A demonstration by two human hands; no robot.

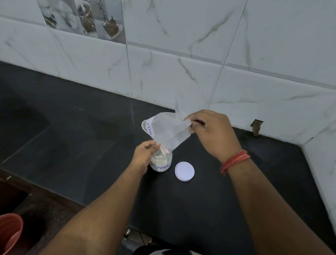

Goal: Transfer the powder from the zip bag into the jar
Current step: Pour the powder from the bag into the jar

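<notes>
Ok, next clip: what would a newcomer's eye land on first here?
First the clear zip bag, upended at the centre of the black counter with its mouth in the open jar; the right hand lifts the bag's bottom end while the left hand pinches its mouth at the jar's rim. Pale powder already sits in the jar, and its white lid lies just to the right.

A dark stone counter (72,124) was backed by white marbled wall tiles (185,42); an orange bucket (3,232) was seen below.
</notes>
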